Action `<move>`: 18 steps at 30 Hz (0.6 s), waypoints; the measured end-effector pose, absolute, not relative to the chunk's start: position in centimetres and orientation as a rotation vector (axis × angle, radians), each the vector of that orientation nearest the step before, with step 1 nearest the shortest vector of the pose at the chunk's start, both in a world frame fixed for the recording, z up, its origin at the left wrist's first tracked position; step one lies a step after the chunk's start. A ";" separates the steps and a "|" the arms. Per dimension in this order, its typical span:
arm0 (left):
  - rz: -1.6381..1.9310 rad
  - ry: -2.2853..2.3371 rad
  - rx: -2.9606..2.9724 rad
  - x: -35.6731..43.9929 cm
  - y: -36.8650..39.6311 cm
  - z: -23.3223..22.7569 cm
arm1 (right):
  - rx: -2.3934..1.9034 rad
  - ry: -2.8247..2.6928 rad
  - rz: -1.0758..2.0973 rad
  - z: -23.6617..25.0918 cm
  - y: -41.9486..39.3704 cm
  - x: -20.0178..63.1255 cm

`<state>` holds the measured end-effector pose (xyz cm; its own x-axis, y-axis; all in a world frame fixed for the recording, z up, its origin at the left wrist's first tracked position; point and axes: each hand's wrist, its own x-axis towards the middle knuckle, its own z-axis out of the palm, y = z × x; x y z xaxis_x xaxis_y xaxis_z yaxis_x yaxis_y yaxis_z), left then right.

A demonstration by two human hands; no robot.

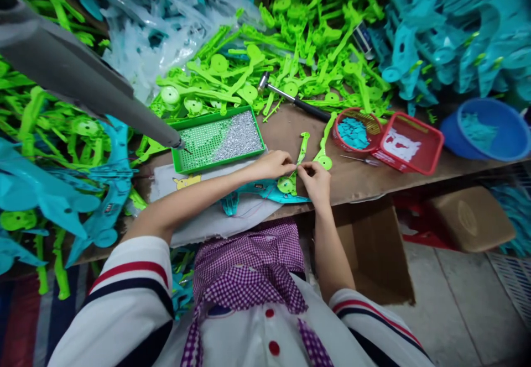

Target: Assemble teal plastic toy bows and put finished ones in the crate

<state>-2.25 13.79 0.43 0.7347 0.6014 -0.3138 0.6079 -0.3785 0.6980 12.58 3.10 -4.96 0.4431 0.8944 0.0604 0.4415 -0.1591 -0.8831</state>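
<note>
Both hands meet over a light-green plastic part [286, 185] with a round end, which lies on a turquoise plastic shell [257, 189] at the table's front edge. My left hand [274, 165] reaches in from the left, fingertips pinched together. Close against it, my right hand [317, 182] also pinches with thumb and finger. Whatever lies between the fingertips is too small to make out. A thin reddish wire trails from the shell over a grey cloth [224, 220]. Just beyond the hands are a green arm piece [304, 145] and another with a disc end [325, 162].
A green perforated tray [194, 140] holds small metal pieces. Behind it are heaped green parts [232, 74] and a hammer [286, 95]. A grey tool shaft [95, 79] slants in from upper left. Right stand red baskets [433, 148] and a blue bowl [452, 140]; below, a cardboard box [373, 251].
</note>
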 end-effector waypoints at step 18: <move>0.315 0.799 2.216 -1.2 13.8 -1.7 | -1.705 -1.148 0.625 -4.9 2.9 13.2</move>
<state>-1.21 13.80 -1.75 0.7752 0.6314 -0.0202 0.4479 -0.5267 0.7225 13.21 2.94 -4.93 0.4276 0.8994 0.0909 0.4121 -0.1045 -0.9051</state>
